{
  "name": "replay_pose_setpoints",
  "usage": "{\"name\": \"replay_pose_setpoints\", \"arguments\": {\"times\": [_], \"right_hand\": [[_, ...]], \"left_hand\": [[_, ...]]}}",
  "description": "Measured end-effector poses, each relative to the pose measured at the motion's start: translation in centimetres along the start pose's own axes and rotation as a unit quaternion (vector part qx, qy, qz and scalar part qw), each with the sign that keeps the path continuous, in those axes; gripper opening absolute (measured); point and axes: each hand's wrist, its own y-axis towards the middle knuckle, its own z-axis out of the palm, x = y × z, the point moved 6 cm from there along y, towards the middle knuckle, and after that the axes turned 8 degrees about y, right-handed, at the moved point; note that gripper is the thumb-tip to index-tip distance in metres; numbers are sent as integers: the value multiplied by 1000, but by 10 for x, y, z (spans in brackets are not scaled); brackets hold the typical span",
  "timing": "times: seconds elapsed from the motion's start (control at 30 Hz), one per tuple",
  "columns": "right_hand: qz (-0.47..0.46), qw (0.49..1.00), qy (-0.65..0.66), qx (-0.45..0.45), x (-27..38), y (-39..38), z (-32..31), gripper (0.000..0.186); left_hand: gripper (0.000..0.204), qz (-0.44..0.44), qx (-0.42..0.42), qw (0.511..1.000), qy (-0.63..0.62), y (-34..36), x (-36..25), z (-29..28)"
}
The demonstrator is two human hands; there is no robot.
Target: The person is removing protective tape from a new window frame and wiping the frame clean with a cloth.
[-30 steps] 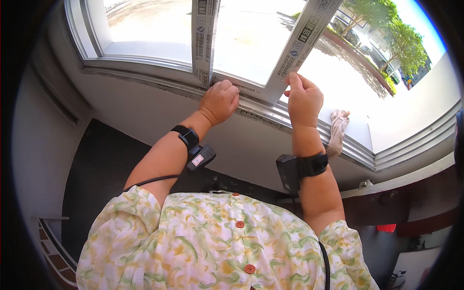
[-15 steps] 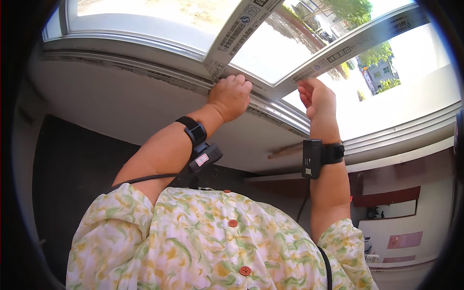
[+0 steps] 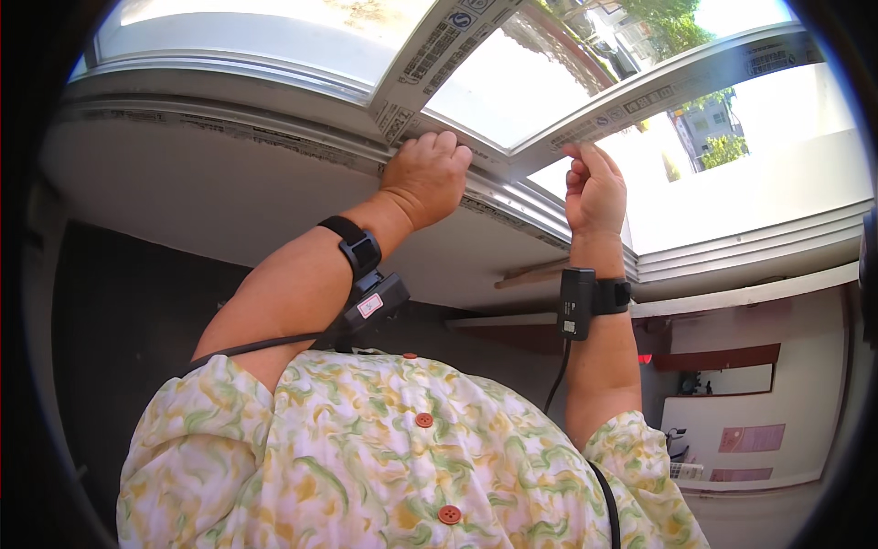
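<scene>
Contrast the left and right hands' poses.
The left hand shows its back; the right hand shows curled fingers. The left hand is at the window's lower rail; the right hand is at the sash's upright bar. Both wrists wear a black strap.

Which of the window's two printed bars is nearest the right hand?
The bar farther right: the right hand is by its lower end, whereas the left bar comes down near the left hand.
</scene>
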Motion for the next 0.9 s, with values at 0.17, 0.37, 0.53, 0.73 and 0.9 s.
{"name": "replay_pose_setpoints", "arguments": {"times": [0.17, 0.37, 0.53, 0.73, 0.9], "right_hand": [[-15, 991, -130, -16, 13, -18, 8, 21], [18, 984, -177, 17, 15, -14, 8, 41], [53, 991, -122, -9, 13, -8, 14, 29], [51, 991, -120, -12, 13, -9, 12, 22], [50, 996, -78, -18, 5, -4, 6, 15]], "left_hand": [[7, -1, 15, 1000, 7, 1, 0, -2], [5, -7, 25, 1000, 16, 0, 1, 1], [5, -4, 15, 1000, 23, 1, -1, -1], [7, -1, 10, 999, 42, 0, -1, 0], [7, -3, -4, 999, 42, 0, -1, -2]]}}
